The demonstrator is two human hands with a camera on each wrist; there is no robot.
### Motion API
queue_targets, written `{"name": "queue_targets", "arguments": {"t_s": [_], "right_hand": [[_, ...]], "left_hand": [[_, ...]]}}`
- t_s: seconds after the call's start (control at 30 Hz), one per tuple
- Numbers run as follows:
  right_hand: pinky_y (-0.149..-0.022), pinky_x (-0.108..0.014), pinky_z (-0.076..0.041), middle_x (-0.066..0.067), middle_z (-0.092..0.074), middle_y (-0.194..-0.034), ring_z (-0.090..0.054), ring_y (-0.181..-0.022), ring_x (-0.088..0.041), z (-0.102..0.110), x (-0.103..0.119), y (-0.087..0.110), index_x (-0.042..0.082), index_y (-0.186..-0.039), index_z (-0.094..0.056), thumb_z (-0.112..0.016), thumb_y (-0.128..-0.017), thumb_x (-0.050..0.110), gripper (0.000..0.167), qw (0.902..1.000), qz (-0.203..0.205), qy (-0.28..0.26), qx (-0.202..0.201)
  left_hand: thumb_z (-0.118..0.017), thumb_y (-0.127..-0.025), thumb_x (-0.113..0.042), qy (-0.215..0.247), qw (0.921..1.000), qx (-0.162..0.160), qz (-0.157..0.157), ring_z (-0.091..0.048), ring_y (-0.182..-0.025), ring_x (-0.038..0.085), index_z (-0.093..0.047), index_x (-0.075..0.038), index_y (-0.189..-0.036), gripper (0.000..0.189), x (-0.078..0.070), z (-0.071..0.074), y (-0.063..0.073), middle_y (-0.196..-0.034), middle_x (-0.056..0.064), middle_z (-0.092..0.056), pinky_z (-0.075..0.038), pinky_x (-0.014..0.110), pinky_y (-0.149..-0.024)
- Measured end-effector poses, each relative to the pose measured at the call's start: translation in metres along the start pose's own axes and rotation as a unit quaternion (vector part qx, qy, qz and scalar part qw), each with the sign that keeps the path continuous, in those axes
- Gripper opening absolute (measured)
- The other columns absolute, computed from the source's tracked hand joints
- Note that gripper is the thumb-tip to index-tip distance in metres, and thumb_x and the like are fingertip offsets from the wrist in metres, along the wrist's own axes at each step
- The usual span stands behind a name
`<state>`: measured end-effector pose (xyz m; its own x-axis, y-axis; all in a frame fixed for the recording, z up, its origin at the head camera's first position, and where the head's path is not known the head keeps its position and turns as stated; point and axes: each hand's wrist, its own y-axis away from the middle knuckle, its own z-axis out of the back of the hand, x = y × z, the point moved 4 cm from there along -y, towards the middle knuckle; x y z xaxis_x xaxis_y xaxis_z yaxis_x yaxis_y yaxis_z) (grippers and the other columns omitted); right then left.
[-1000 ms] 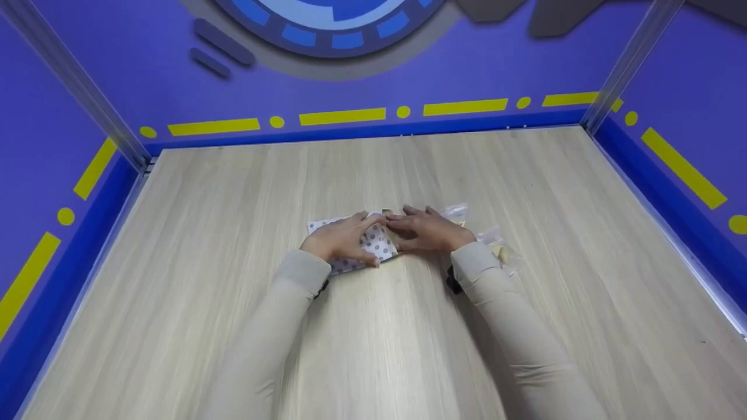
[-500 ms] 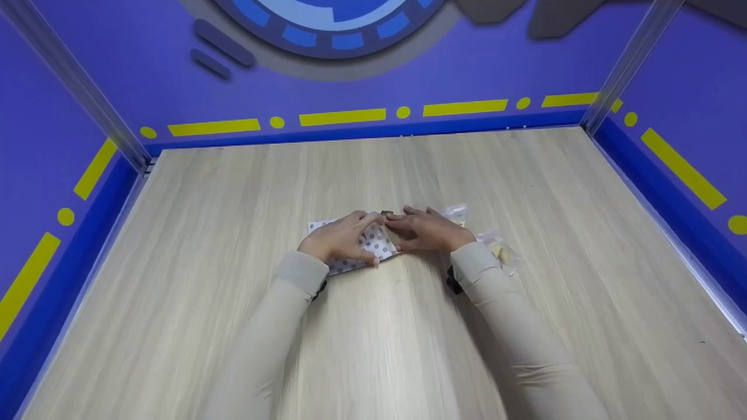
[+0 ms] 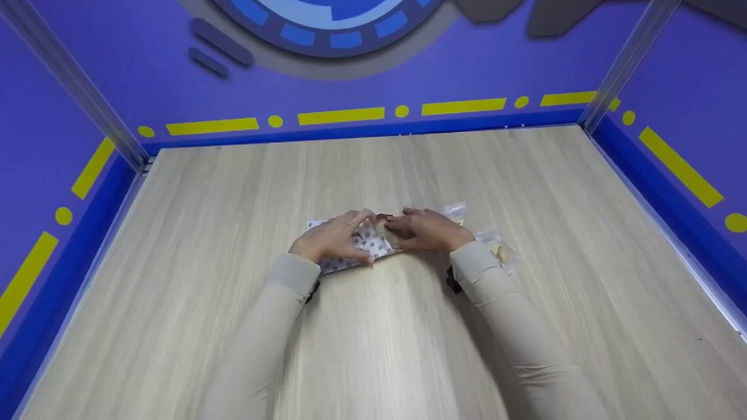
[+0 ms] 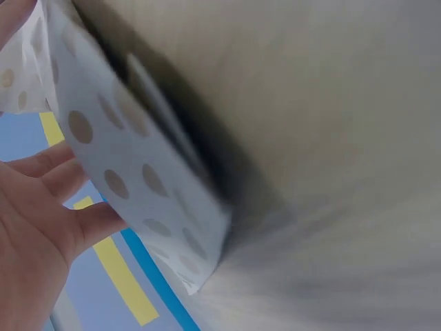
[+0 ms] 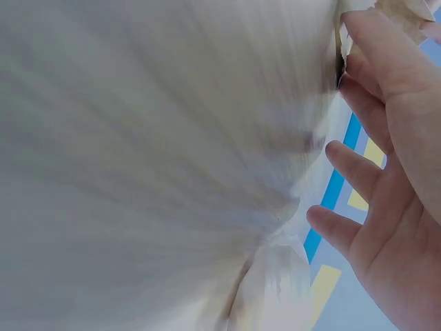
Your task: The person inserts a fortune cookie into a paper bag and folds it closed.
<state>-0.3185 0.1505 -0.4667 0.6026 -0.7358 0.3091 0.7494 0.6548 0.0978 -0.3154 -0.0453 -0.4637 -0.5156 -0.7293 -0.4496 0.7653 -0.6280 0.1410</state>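
Note:
Between the two hands lies a white polka-dot paper bag (image 3: 369, 238), low over the wooden table. My left hand (image 3: 334, 235) grips its left part from above, thumb on the near edge and fingers on the far edge. The left wrist view shows the dotted side of the bag tilted off the tabletop, a folded flap along its edge. At the bag's right end, brown shows near the fingertips of my right hand (image 3: 432, 230). This hand pinches the end between thumb and front fingers; in the right wrist view its other fingers extend free. What the bag contains is hidden.
Beside the right wrist lie clear plastic packets, one (image 3: 501, 254) with something pale yellow inside and another (image 3: 454, 212) partly behind the hand. The wooden table (image 3: 233, 198) meets blue-purple walls (image 3: 350, 87) at its back and sides.
My left hand has shifted slightly left with the dotted bag. More of the brown area shows between the hands. The right hand stays almost in place, its fingers moving a little.

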Motion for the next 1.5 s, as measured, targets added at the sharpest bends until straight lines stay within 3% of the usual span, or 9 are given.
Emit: {"name": "queue_targets", "arguments": {"t_s": [0.13, 0.3, 0.53, 0.83, 1.07, 1.13, 1.37, 1.5], "right_hand": [[-0.109, -0.048, -0.037, -0.006, -0.058, -0.135, -0.043, -0.134, -0.038, 0.001, 0.003, 0.0, 0.014, -0.135, -0.057, -0.069, -0.089, 0.028, 0.05, 0.9998, 0.014, 0.012, -0.01], [-0.105, -0.044, -0.042, -0.007, -0.064, -0.128, -0.052, -0.126, -0.036, 0.004, 0.005, 0.0, 0.01, -0.129, -0.062, -0.07, -0.088, 0.025, 0.044, 0.9988, 0.039, 0.015, -0.027], [-0.091, -0.039, -0.051, -0.01, -0.068, -0.117, -0.065, -0.104, -0.026, 0.008, 0.002, 0.006, 0.008, -0.126, -0.064, -0.07, -0.088, 0.025, 0.042, 0.9984, 0.033, -0.036, -0.028], [-0.1, -0.041, -0.047, -0.014, -0.064, -0.126, -0.06, -0.118, -0.028, 0.02, -0.005, 0.016, 0.004, -0.125, -0.063, -0.068, -0.09, 0.018, 0.038, 0.9959, 0.001, -0.083, -0.036], [-0.102, -0.043, -0.046, -0.012, -0.06, -0.133, -0.056, -0.124, -0.028, 0.03, -0.014, 0.026, 0.007, -0.129, -0.061, -0.064, -0.092, 0.019, 0.039, 0.9911, -0.052, -0.115, -0.041], [-0.102, -0.044, -0.046, -0.011, -0.059, -0.134, -0.055, -0.125, -0.027, 0.032, -0.017, 0.029, 0.009, -0.13, -0.06, -0.064, -0.092, 0.021, 0.04, 0.9891, -0.071, -0.121, -0.044], [-0.097, -0.044, -0.05, -0.009, -0.054, -0.139, -0.068, -0.098, -0.022, 0.038, -0.032, 0.042, 0.013, -0.135, -0.056, -0.063, -0.093, 0.029, 0.045, 0.9776, -0.124, -0.164, -0.045], [-0.107, -0.049, -0.039, -0.011, -0.054, -0.139, -0.063, -0.114, -0.025, 0.043, -0.042, 0.049, 0.009, -0.135, -0.055, -0.062, -0.094, 0.029, 0.047, 0.9777, -0.121, -0.163, -0.054]], "left_hand": [[-0.079, -0.073, -0.05, 0.016, 0.9998, -0.007, -0.005, -0.051, -0.122, 0.023, -0.039, -0.032, -0.131, 0.073, 0.003, 0.001, 0.003, -0.139, 0.003, -0.05, -0.043, 0.044, -0.102], [-0.08, -0.072, -0.048, 0.027, 0.9995, -0.013, -0.007, -0.055, -0.104, 0.02, -0.039, -0.033, -0.131, 0.073, 0.005, 0.002, 0.006, -0.13, 0.003, -0.056, -0.047, 0.041, -0.092], [-0.08, -0.072, -0.049, 0.036, 0.9992, -0.015, 0.001, -0.055, -0.101, 0.019, -0.038, -0.033, -0.133, 0.076, 0.007, 0.001, 0.008, -0.128, 0.003, -0.057, -0.047, 0.04, -0.089], [-0.08, -0.072, -0.048, 0.05, 0.9986, -0.016, 0.0, -0.054, -0.105, 0.022, -0.037, -0.033, -0.134, 0.077, 0.007, 0.001, 0.01, -0.136, 0.005, -0.052, -0.046, 0.043, -0.093], [-0.081, -0.072, -0.047, 0.054, 0.9985, -0.01, -0.003, -0.053, -0.1, 0.021, -0.038, -0.034, -0.133, 0.075, 0.008, 0.0, 0.011, -0.133, 0.005, -0.053, -0.046, 0.042, -0.089], [-0.08, -0.073, -0.047, 0.053, 0.9986, -0.006, -0.003, -0.052, -0.097, 0.021, -0.037, -0.034, -0.132, 0.075, 0.008, -0.001, 0.011, -0.13, 0.005, -0.054, -0.046, 0.042, -0.087], [-0.08, -0.072, -0.05, 0.056, 0.9984, -0.003, -0.002, -0.049, -0.084, 0.019, -0.037, -0.035, -0.132, 0.075, 0.009, 0.0, 0.013, -0.109, 0.003, -0.056, -0.042, 0.035, -0.074], [-0.08, -0.071, -0.05, 0.065, 0.9979, -0.009, 0.0, -0.05, -0.082, 0.019, -0.037, -0.035, -0.133, 0.076, 0.011, 0.0, 0.014, -0.105, 0.003, -0.057, -0.042, 0.034, -0.073]]}}
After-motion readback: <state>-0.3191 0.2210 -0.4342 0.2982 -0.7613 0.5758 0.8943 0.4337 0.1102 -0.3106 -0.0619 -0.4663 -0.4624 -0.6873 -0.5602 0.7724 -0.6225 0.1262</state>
